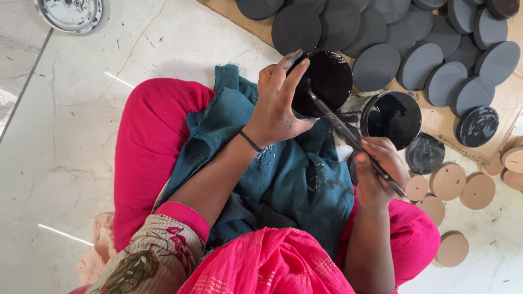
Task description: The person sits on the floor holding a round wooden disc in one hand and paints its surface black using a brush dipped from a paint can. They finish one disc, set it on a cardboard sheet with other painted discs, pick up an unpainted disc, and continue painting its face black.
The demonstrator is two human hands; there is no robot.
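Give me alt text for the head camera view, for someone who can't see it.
Seen from above, a seated person's left hand holds a wet black disc while the right hand strokes a paintbrush across it. A can of black paint stands just beyond, with painted grey discs drying on cardboard and bare wooden discs on the marble floor.

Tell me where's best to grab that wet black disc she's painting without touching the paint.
Probably by the rim, as the left hand does: fingers reach from behind and the near side, pinching the wet black disc at its edge, leaving the glossy face free for the brush.
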